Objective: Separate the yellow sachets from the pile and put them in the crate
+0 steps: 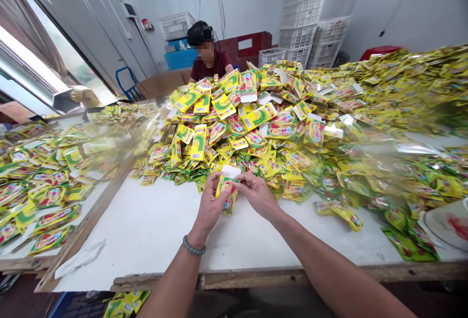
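Over the white tabletop (157, 225) my left hand (210, 203) is closed around a small yellow-and-green candy carton (225, 185), with its white end flap (231, 171) standing up, open. The fingers of my right hand (258, 194) pinch the carton's right upper edge near that flap. A yellow packet shows just under the carton; I cannot tell whether it is inside or behind it. Just beyond both hands rises a large heap of similar cartons (199, 142) mixed with small yellow and green sachets (268, 162).
Across the heap sits a person (212, 60) in a dark red shirt. A wooden strip (106, 211) divides off more cartons (54, 194) on the left. Green sachets (407, 240) and a white tub (446, 223) lie at the right. White crates (300, 16) are stacked behind.
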